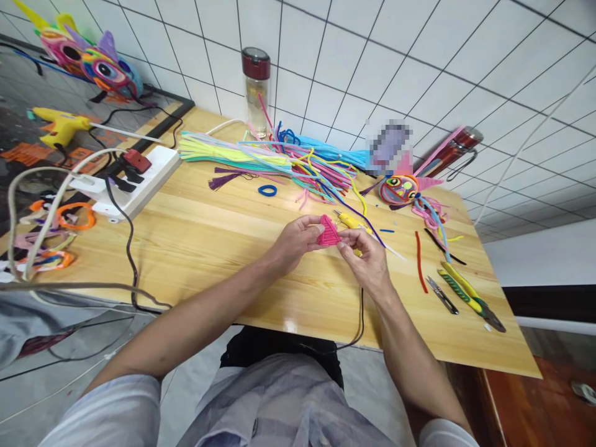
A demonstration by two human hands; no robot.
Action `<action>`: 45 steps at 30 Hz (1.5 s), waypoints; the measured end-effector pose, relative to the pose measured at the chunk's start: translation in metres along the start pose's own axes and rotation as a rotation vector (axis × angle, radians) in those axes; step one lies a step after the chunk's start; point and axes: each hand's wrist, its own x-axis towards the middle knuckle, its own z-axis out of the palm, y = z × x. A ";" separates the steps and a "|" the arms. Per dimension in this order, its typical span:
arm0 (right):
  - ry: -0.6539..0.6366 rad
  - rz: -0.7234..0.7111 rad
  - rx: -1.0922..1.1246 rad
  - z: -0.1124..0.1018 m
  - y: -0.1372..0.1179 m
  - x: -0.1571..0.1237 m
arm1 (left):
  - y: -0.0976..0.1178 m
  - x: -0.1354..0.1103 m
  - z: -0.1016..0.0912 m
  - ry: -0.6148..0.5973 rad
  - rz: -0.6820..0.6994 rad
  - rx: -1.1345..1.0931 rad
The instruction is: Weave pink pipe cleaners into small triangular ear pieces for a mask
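Both hands meet over the middle of the wooden table around a small pink triangular piece (329,232), which looks made of pipe cleaners laid side by side. My left hand (300,243) pinches its left edge between thumb and fingers. At its lower right corner, my right hand (365,256) grips it with thumb and forefinger. Behind the right hand lies a yellow glue gun (351,220), partly covered by the fingers, with its white glue stick (395,251) poking out to the right.
Bundles of coloured pipe cleaners (233,149) lie along the wall beside a glass bottle (257,93). A white power strip (151,177) stands left, near another yellow glue gun (60,126). Right are pliers (470,295), thread snips (442,295), a red pipe cleaner (421,262) and a colourful mask-like figure (398,189).
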 end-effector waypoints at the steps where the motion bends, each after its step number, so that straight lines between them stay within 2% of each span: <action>1: -0.003 0.000 0.005 0.000 -0.001 0.000 | 0.001 0.000 0.000 0.007 -0.010 -0.005; 10: 0.031 0.029 0.070 -0.001 0.002 -0.002 | 0.004 0.000 0.002 0.043 -0.070 -0.070; 18: 0.062 -0.095 -0.101 0.004 -0.003 -0.003 | 0.007 -0.003 0.004 0.054 -0.108 -0.113; 26: 0.085 -0.120 -0.203 0.008 -0.006 -0.003 | 0.000 -0.002 0.002 0.010 -0.082 -0.089; 33: 0.107 -0.176 -0.172 0.012 -0.006 -0.004 | -0.003 -0.002 0.003 0.050 -0.075 -0.112; 41: 0.127 -0.125 -0.205 0.012 -0.005 -0.004 | -0.001 -0.004 0.006 0.040 -0.079 -0.119; 45: 0.124 -0.166 -0.229 0.013 -0.005 -0.005 | -0.002 -0.004 0.005 0.041 -0.058 -0.120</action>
